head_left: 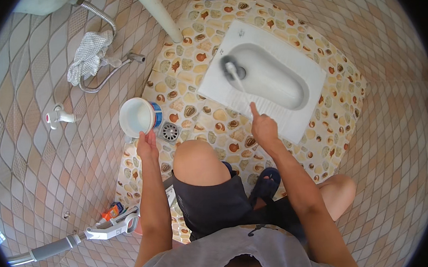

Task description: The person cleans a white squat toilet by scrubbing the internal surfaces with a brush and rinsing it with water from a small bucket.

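Scrubbing squat toilet (288, 54) w/ brush (235, 77), right hand (263, 127) grip closed on handle; left hand (147, 145) holding, seemingly, white bucket (137, 116) rim.

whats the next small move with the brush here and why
Probably keep the right hand scrubbing the toilet brush around the drain hole of the white squat toilet, then work outward along the bowl. The brush head sits blurred right at the hole, so only that spot is being scrubbed. The left hand holds a white scoop beside the floor drain.
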A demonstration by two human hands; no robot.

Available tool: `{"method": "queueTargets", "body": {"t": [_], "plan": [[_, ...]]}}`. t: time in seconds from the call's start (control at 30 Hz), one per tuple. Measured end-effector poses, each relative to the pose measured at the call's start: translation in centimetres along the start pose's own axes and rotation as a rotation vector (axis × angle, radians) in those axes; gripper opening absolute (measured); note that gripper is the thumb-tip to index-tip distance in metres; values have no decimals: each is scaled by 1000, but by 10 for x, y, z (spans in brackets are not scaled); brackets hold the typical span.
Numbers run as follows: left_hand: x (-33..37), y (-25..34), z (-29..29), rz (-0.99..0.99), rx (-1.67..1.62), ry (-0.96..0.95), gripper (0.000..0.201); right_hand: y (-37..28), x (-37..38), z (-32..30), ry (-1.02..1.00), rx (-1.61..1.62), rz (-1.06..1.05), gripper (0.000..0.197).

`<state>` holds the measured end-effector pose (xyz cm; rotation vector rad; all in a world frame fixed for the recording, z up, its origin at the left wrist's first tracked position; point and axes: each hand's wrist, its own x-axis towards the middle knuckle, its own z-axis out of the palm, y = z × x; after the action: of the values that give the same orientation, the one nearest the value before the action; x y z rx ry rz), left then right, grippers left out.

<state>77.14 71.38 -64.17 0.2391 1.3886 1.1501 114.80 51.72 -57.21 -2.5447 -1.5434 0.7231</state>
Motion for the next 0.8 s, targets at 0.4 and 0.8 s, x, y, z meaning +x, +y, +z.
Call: {"method": "queueTargets", "body": {"t": [0.4,0.8], "plan": [[-95,112,55,571,339,103,37,-16,-24,9,-69,6,-36,70],[-129,224,126,1123,342,66,28,4,-69,21,-83,-15,-131,67]]}}
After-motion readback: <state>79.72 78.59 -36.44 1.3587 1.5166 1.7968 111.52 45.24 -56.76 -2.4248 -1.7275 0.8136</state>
